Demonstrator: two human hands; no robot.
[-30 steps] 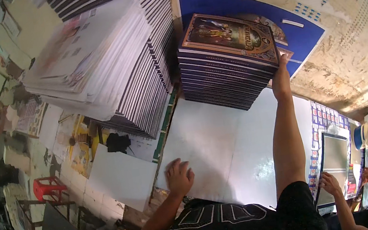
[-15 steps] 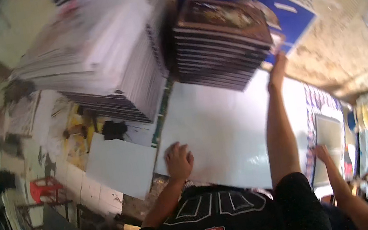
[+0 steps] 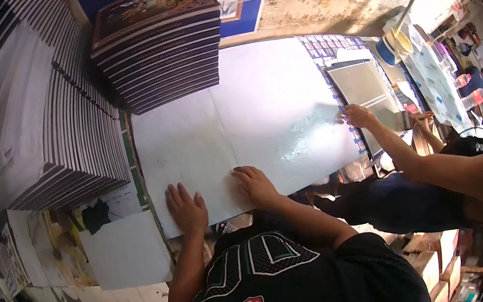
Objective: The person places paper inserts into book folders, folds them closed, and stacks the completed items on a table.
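Both of my hands rest on a wide white work surface [image 3: 190,140] right in front of my body. My left hand [image 3: 187,210] lies near its front left corner, palm down with the fingers spread. A little to the right, my right hand [image 3: 257,187] touches the same surface, its fingers stretched forward and slightly bent, holding nothing. Beyond them, at the back left, stands a neat stack of dark hardcover books [image 3: 164,53] with an ornate picture cover on top. Neither hand touches the stack.
Taller stacks of books [image 3: 80,134] rise at the left. A pale sheet [image 3: 126,250] and a black cloth [image 3: 96,216] lie below them. To the right, a co-worker's hand [image 3: 360,116] holds a grey board [image 3: 363,86]; a wide brush [image 3: 403,121] is near the other hand. A bucket [image 3: 388,51] stands behind.
My right hand has left the side of the book stack and come back to the front of the white surface. My left hand stays near the front edge. The view has swung right.
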